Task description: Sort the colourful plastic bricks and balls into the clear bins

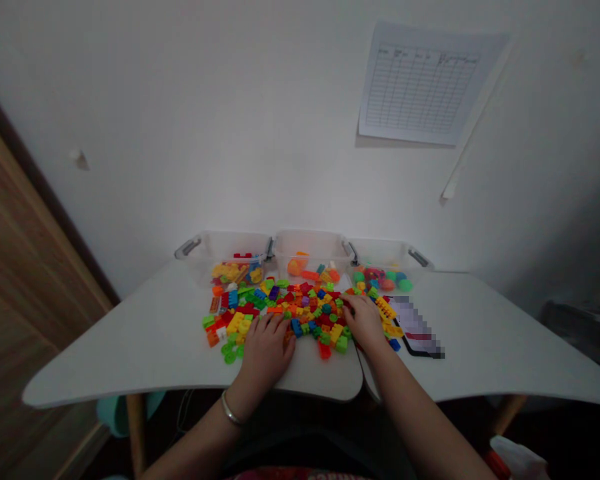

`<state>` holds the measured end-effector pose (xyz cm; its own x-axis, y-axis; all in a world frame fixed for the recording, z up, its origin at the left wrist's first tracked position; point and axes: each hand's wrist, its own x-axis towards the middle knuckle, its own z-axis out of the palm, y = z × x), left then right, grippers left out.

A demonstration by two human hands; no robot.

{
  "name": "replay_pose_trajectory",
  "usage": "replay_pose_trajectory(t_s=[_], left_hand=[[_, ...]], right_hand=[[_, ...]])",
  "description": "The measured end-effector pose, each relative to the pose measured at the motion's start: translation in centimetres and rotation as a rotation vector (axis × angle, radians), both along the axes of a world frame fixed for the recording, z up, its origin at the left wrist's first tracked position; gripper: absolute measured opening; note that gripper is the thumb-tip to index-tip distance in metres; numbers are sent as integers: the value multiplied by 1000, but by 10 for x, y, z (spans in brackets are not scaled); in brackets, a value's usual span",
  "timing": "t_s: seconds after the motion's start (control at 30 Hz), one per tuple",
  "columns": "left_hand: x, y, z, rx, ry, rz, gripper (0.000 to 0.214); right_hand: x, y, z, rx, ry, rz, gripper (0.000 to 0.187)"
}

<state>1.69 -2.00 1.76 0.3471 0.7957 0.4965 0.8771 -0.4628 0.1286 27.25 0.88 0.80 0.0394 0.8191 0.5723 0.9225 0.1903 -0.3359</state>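
A loose pile of colourful plastic building bricks (300,313) covers the middle of the white table (130,347). My left hand (266,350) lies palm down on the pile's near edge, its fingers touching bricks. My right hand (365,321) rests at the pile's right side, fingertips down among the bricks, and whatever lies under them is hidden. Behind the pile stand a clear bin of mostly yellow bricks (227,260), a clear bin of orange pieces (310,250) and a clear bin of round coloured pieces (387,260).
A phone with a blurred screen (415,327) lies right of the pile. A printed grid sheet (420,83) hangs on the white wall (180,133). A wooden panel (25,267) stands at left. A teal seat (117,413) shows below the table.
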Motion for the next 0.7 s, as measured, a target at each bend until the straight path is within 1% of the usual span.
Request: replay_pose_trajectory(t_s=[0.27, 0.47, 0.57, 0.7], left_hand=[[0, 0, -1, 4, -18, -5, 31], [0, 0, -2, -6, -13, -4, 32], [0, 0, -2, -3, -18, -4, 32], [0, 1, -2, -7, -14, 0, 32]], right_hand=[[2, 2, -2, 8, 37, 25, 22], [2, 2, -1, 3, 62, 15, 16], [2, 1, 0, 5, 40, 12, 16], [2, 1, -1, 20, -12, 34, 23]])
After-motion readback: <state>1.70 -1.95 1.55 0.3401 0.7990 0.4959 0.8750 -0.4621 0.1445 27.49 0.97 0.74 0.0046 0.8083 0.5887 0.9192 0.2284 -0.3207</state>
